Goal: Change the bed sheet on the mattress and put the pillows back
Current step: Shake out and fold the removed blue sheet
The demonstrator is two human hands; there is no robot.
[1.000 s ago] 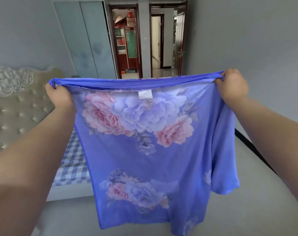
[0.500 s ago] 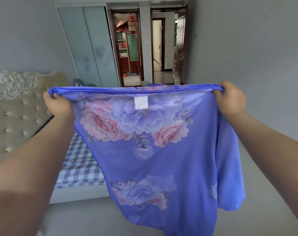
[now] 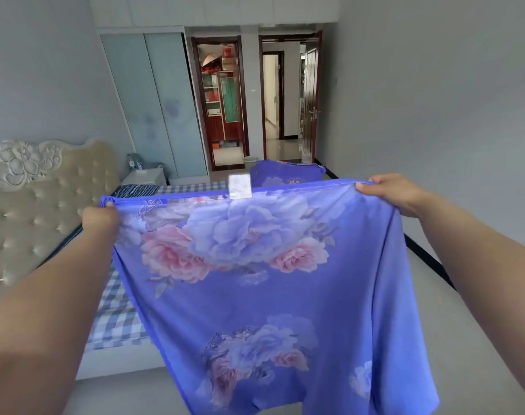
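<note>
A blue bed sheet (image 3: 273, 298) with pink and lilac flowers hangs spread in front of me, a white label at the middle of its top edge. My left hand (image 3: 101, 220) grips the top edge at its left corner. My right hand (image 3: 388, 191) grips the same edge at the right. The mattress (image 3: 120, 322), under a blue-and-white checked cover, lies behind the sheet at the left. More of the same blue floral cloth (image 3: 288, 173) lies bunched at the bed's far end. A dark striped cloth (image 3: 137, 190) lies near the headboard.
A beige tufted headboard (image 3: 36, 211) stands at the left, with a white nightstand (image 3: 144, 176) beyond it. A glass-door wardrobe (image 3: 156, 103) and two open doorways (image 3: 285, 97) fill the far wall. Grey floor (image 3: 453, 295) runs along the right wall.
Both hands have lowered the sheet's top edge, so the far part of the bed and the room behind now show above it. The label has flipped up above the edge.
</note>
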